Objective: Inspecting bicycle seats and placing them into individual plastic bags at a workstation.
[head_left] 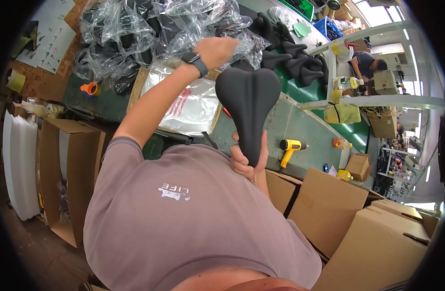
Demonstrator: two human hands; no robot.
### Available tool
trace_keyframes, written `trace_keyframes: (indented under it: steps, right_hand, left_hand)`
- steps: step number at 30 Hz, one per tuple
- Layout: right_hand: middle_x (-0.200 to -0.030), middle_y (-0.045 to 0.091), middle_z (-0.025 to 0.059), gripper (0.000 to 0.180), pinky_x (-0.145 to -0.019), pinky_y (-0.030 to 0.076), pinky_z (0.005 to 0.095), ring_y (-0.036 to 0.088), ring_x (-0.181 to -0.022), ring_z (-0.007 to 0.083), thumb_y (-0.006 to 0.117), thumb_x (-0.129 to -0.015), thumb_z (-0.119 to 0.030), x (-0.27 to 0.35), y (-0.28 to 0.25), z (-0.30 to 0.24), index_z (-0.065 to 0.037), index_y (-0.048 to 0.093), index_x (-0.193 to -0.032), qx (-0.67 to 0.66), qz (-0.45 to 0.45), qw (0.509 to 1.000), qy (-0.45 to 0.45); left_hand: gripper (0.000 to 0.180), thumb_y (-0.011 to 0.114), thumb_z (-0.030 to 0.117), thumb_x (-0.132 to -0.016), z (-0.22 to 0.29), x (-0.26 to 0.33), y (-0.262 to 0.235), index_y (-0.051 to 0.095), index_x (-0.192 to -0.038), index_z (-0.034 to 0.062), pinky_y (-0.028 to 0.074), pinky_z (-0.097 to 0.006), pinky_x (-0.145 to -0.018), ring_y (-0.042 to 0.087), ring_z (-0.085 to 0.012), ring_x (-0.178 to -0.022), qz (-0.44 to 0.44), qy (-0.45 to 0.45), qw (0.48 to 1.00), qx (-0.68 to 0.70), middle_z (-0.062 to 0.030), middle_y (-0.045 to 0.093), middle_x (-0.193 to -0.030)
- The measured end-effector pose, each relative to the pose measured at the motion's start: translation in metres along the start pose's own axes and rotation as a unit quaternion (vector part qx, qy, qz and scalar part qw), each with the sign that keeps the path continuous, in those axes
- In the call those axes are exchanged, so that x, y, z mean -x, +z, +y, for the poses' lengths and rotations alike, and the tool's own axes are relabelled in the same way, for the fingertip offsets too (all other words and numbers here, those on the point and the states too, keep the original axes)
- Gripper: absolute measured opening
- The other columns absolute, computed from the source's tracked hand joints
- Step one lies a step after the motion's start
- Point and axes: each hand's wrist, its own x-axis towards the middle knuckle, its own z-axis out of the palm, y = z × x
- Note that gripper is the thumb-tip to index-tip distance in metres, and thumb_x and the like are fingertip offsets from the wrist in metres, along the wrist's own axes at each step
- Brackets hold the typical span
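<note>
Over a green workbench in a workshop, the right hand grips a black saddle; beyond it, the left hand closes on clear plastic bags.

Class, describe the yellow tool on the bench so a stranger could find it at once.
Start at the long green bench. Just right of the black saddle held in the right hand lies the heat gun. It alone is pistol-shaped, yellow with a black nozzle.

Hidden and cut-off parts

Left hand: fingers buried in the clear plastic bags, grip unreadable. Saddle nose covered by right hand. Far-right co-worker too small, partly behind shelf frame.
</note>
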Motion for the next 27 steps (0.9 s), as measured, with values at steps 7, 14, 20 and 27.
trace_keyframes:
  steps: [7,14,20,27]
  right_hand:
    - [-0.076,0.054,0.0122,0.098,-0.037,0.032,0.0249,0.039,-0.040,0.0115,0.038,-0.107,-0.087,0.004,0.012,0.018,-0.001,0.039,-0.154,0.034,-0.044,0.998,-0.024]
    - [-0.107,0.072,0.0162,0.064,-0.072,0.057,0.0319,0.068,-0.079,0.0180,0.074,-0.107,-0.049,0.015,-0.016,0.032,0.001,0.057,-0.143,0.639,0.248,0.683,-0.253]
    - [-0.108,0.076,0.0062,0.041,-0.082,0.060,0.0348,0.072,-0.090,0.0168,0.093,-0.088,-0.006,0.046,-0.108,0.008,0.001,0.071,-0.122,0.657,0.424,0.619,-0.070]
    - [-0.140,0.072,0.0297,0.110,-0.105,0.058,0.0452,0.076,-0.120,0.0385,0.096,-0.084,-0.022,-0.072,-0.194,0.038,-0.006,0.035,-0.173,0.808,0.310,0.498,-0.047]
  left_hand:
    - [0.041,0.072,0.047,-0.103,-0.019,0.200,0.212,0.078,-0.114,0.0079,0.058,-0.059,-0.093,0.077,-0.0442,-0.109,-0.253,-0.256,0.924,0.130,-0.0218,0.081,-0.114]
    - [0.027,0.063,0.031,-0.109,-0.014,0.306,0.265,0.075,-0.110,0.0067,0.059,-0.057,-0.093,0.073,-0.0408,-0.110,-0.188,-0.341,0.919,0.071,-0.0184,0.076,-0.114]
    - [0.024,0.058,0.019,-0.108,-0.013,0.314,0.261,0.078,-0.107,0.0066,0.059,-0.054,-0.096,0.075,-0.0411,-0.111,-0.142,-0.435,0.877,0.145,-0.0204,0.079,-0.115]
    - [0.029,0.053,0.022,-0.112,-0.058,0.337,0.238,0.074,-0.109,0.0019,0.059,-0.052,-0.089,0.077,-0.0417,-0.097,-0.021,-0.522,0.811,0.264,-0.0186,0.080,-0.100]
